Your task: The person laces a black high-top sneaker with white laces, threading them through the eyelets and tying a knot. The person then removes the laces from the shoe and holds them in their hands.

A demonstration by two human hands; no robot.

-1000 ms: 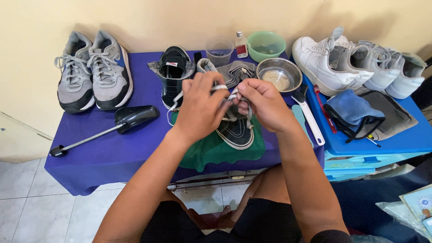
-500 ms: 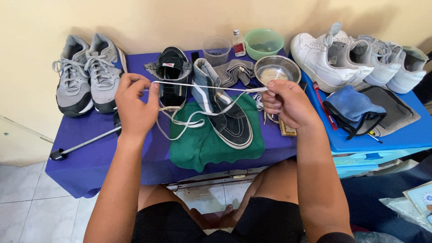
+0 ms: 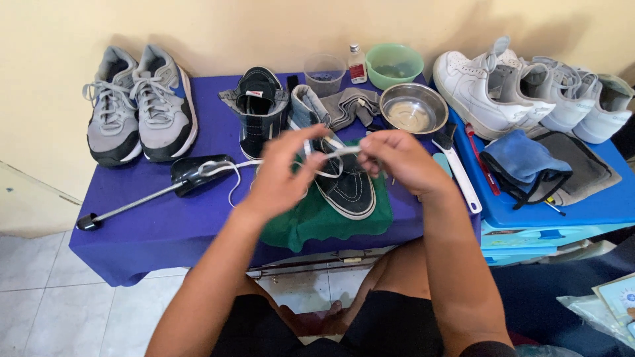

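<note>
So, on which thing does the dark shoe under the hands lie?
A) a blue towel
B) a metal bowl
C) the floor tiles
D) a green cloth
D: the dark shoe rests on the green cloth spread over the purple table.

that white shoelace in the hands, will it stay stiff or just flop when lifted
Likely floppy: the white shoelace sags in loose loops over the purple table and the black shoe horn. Probably very light, since the left hand and right hand hold it with fingertips alone. It may snag on the dark sneaker when pulled.
</note>
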